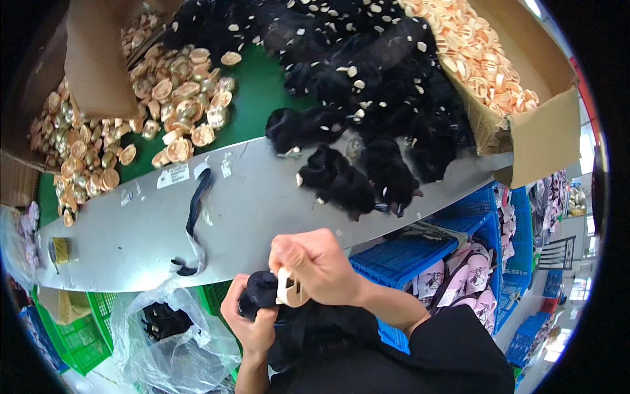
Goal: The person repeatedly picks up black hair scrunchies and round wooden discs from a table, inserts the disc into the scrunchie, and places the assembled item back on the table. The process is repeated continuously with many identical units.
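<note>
Head view. Right hand (318,262) closed on a cream plastic buckle piece (289,287), thumb and fingers pinched over its top edge, piece pressed against a black fuzzy pompom (259,292). Left hand (248,325) wrapped round the pompom from below, fingers curled shut on the fur, touching the buckle piece at its left side. Both just below the near edge of the grey metal table edge (131,236), well below its middle.

On the grey table edge, right of centre: loose black pompoms (341,180) spilling from a bigger black heap (367,72) above it on the green surface. Above the table edge to the left: a pile of gold-coloured round fittings (177,98). Far upper right of it: a cardboard box (538,131) of cream buckle pieces. On the table edge, left of centre: a black strap (197,203). Below it, right: blue crates (407,253); below left: a clear plastic bag (170,341).
</note>
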A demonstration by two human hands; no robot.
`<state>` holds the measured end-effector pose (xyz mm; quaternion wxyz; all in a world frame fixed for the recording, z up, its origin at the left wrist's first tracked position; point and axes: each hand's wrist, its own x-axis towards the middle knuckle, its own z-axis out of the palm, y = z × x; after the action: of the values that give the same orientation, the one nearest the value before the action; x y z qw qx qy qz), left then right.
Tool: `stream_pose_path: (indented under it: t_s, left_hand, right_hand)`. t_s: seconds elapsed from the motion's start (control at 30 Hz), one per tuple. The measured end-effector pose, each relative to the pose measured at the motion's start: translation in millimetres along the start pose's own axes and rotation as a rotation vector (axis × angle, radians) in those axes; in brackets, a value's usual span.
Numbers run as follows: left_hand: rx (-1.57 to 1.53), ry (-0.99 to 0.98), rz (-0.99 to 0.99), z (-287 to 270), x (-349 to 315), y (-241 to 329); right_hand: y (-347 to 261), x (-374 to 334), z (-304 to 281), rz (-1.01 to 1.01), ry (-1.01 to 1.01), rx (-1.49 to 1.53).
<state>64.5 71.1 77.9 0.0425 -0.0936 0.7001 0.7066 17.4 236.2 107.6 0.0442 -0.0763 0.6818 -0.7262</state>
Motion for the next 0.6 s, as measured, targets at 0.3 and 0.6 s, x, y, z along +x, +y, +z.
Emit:
stream_pose_path:
  t_s: [0.3,0.6]
  left_hand:
    - [0.008,-0.184,-0.034,-7,-4,-6]
    - [-0.229,-0.043,-0.101,-18,-13,-12]
  right_hand:
    - [6,10,12,-0.176,-0.163,-0.536]
    - [5,-9,3,-0.348,-0.289,-0.436]
